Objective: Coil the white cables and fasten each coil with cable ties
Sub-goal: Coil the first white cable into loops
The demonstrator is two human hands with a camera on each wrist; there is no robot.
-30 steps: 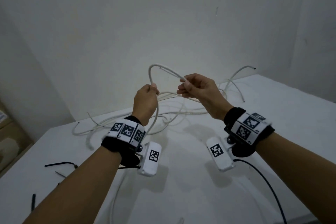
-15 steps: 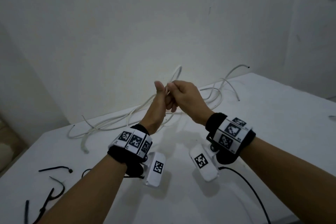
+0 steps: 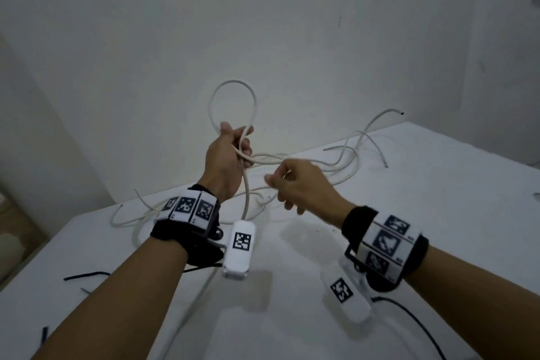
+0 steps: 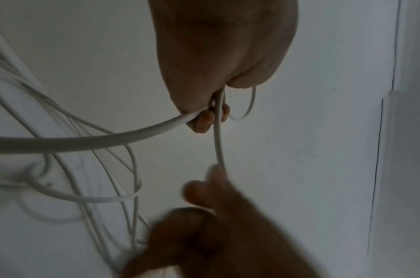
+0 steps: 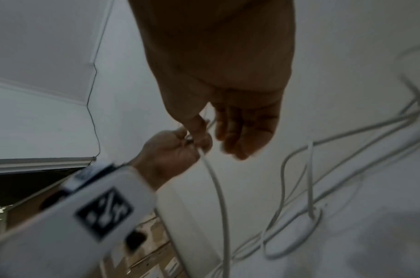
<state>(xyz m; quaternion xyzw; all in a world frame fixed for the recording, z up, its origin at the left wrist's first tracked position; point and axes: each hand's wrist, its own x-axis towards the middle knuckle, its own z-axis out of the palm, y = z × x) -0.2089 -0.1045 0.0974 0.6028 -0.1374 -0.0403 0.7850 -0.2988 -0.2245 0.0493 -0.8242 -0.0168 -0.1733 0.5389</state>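
A white cable (image 3: 233,96) is gripped in the left hand (image 3: 226,158), which is raised above the white table (image 3: 438,213) with its fingers curled tightly round the crossing strands. Above that fist a single round loop of the cable is held upright against the wall (image 3: 263,23). From the fist one strand is dropped down toward the table, passing beside the left wrist camera (image 3: 240,248), and another is led across to the right hand (image 3: 304,184).

In the left wrist view the left hand (image 4: 218,56) is seen from behind, with the cable (image 4: 109,139) pressed under its fingertips (image 4: 205,120) and a thinner-looking strand running down to the right hand (image 4: 204,225), which is blurred. In the right wrist view the right hand (image 5: 228,84) is shown with its thumb and forefinger closed on the cable (image 5: 218,188) close to the left hand (image 5: 171,150), while its other fingers hang loosely curled (the exact pinch is softened by blur).

The rest of the white cable, with others, is spread in loose tangled loops (image 3: 336,164) on the far part of the table, with one free end (image 3: 394,111) lifted near the wall. Black cable ties (image 3: 84,275) are laid on the table's near-left part, well apart from both hands. A black lead (image 3: 415,318) is trailed from the right wrist camera (image 3: 347,295).
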